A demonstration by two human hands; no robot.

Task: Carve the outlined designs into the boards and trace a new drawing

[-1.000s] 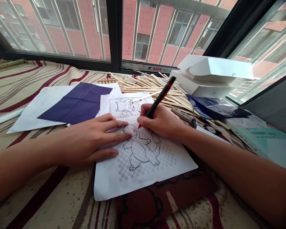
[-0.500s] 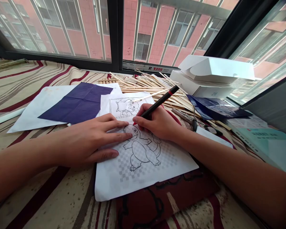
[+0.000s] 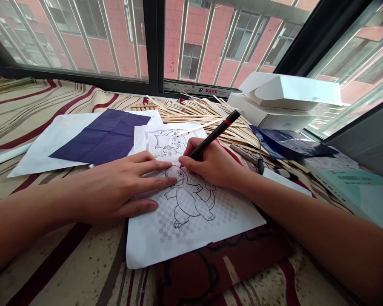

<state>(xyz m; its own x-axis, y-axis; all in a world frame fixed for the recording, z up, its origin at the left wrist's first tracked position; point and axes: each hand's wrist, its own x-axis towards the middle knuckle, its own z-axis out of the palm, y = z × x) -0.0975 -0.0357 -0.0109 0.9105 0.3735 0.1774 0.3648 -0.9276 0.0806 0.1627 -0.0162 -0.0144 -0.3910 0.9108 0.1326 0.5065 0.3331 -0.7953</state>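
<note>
A white sheet (image 3: 153,238) printed with a cartoon lizard outline (image 3: 187,202) and a grey checker pattern lies in front of me. My left hand (image 3: 130,182) rests on its left side, fingers spread, fingertips at the figure's head. My right hand (image 3: 210,163) grips a black pen (image 3: 215,134) with a red band, its red tip end at the top of the head; the very point is hidden by the fingers. Beyond it, a second printed drawing (image 3: 167,140) shows partly. Under the sheet sits a dark red board (image 3: 252,255) with black marks.
Dark blue carbon-like paper (image 3: 102,136) lies on white paper at left. Thin wooden sticks (image 3: 185,112) are heaped at the back. At right are a white box (image 3: 281,102), a dark blue sheet (image 3: 287,142), a small screwdriver-like tool (image 3: 261,163) and a green-white book (image 3: 354,187). A striped cloth (image 3: 70,272) covers the surface.
Almost nothing differs. The pen's top end has tilted very slightly; both hands keep their places on the sheet.
</note>
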